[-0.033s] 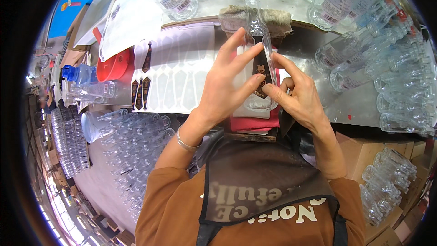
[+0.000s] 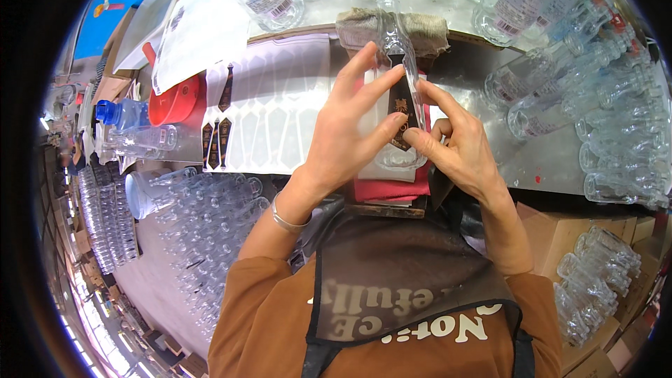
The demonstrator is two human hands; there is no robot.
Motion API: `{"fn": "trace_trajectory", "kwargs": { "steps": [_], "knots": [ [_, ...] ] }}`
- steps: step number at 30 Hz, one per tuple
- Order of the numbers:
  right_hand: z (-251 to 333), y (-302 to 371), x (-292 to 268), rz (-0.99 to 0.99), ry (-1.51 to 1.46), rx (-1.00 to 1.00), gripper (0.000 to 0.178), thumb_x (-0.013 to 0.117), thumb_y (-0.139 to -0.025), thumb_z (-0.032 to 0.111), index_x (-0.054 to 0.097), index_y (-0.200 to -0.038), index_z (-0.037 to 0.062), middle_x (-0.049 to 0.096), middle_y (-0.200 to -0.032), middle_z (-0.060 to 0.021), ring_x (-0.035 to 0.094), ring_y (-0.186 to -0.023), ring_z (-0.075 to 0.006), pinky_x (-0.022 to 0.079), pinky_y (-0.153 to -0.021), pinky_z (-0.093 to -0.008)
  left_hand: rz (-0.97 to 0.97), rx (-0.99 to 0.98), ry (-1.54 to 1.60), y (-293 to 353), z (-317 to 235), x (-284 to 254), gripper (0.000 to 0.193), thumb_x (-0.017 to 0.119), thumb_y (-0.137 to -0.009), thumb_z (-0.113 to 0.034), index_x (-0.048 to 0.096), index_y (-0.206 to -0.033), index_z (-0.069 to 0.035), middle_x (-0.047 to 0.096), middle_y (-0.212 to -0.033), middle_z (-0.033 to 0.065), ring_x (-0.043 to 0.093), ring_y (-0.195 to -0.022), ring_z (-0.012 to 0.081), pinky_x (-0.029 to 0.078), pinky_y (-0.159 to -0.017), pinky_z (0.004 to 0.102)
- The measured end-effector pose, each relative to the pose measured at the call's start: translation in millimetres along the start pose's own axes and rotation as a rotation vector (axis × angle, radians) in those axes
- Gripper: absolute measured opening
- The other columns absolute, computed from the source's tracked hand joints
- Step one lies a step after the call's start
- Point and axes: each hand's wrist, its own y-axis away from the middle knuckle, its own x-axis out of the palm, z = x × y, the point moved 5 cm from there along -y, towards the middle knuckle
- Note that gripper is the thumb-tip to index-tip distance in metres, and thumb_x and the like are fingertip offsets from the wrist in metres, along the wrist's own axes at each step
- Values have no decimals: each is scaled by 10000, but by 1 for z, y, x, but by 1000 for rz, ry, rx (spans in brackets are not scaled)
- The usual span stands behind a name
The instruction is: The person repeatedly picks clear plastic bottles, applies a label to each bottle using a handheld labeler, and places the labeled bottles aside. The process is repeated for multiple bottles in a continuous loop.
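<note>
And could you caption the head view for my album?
Two hands at a black tie-shaped label on a clear bottle lying down, a mostly bare label sheet to the left.

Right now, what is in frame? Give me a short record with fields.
Workpiece: clear glass bottle, lying, neck over a folded beige cloth
On it: black necktie-shaped label
Left hand: fingers spread, index fingertip and thumb tip at the label
Right hand: thumb by the label's lower end, index fingertip at the bottle's right side
Left side: label sheet bearing similar black labels; red plastic container
Right side: more glass bottles, many lying
</note>
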Motion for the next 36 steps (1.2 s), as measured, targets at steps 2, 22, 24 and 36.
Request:
{"fn": "trace_trajectory", "kwargs": {
  "steps": [2,22,24,36],
  "knots": [
    [-2,-1,1,-1,-9,-9,674,766,-883,185,467,-1442,-46,622,-1322,-137,567,-649,-40,459,-584,-234,-4,8,-4,-1,0,0,576,789,-819,-139,619,-1370,-127,404,-1537,206,498,-1333,363,447,-1068,438],
    [-11,11,7,-62,-171,75,583,721,-905,262,534,-1347,-69,730,-1064,-159,696,-883,-156,524,-786,-294,-61,-462,784,38,15,23,700,678,-922,-3,325,-1524,38,499,-1446,231,523,-1321,269,437,-1100,388],
    [-11,9,7,-77,-162,51,571,726,-902,258,541,-1332,-70,729,-1067,-147,697,-869,-152,525,-775,-289,-61,-467,789,39,17,24,694,681,-921,-6,332,-1520,38,514,-1429,222,541,-1297,257,448,-1088,381],
    [-13,8,7,-86,-180,84,554,732,-900,262,554,-1302,-76,732,-1019,-135,699,-813,-143,533,-754,-283,-74,-479,764,37,18,24,686,696,-915,-18,352,-1507,33,541,-1396,215,562,-1274,254,475,-1063,374]
  ]
}}
